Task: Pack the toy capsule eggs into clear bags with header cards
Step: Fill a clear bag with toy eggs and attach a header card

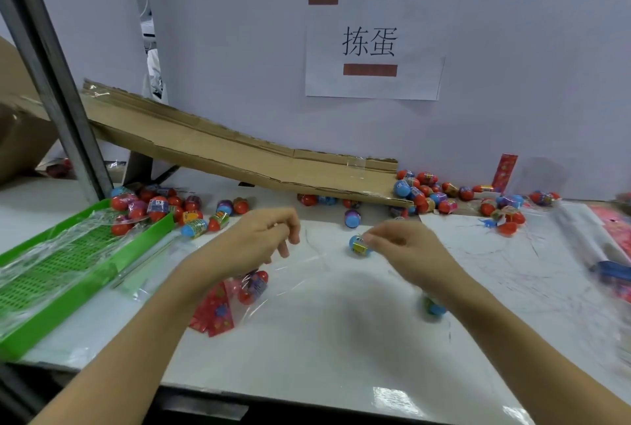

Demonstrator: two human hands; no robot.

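Observation:
My left hand [259, 237] pinches the open mouth of a clear bag [293, 274] that hangs down toward the table. A red capsule egg [254, 286] sits inside it beside the red header card [213, 310]. My right hand [403, 247] grips a blue capsule egg [358, 244] just right of the bag's mouth. Another blue egg [435, 307] lies on the table under my right wrist. Several loose eggs [426, 194] are piled at the foot of a cardboard chute.
A cardboard chute [239, 151] slopes down from the left. A green slotted tray [61, 271] with clear bags in it stands at the left, more eggs [164, 208] behind it. Red header cards [505, 170] lean on the wall at the right, near a roll of bags [580, 233].

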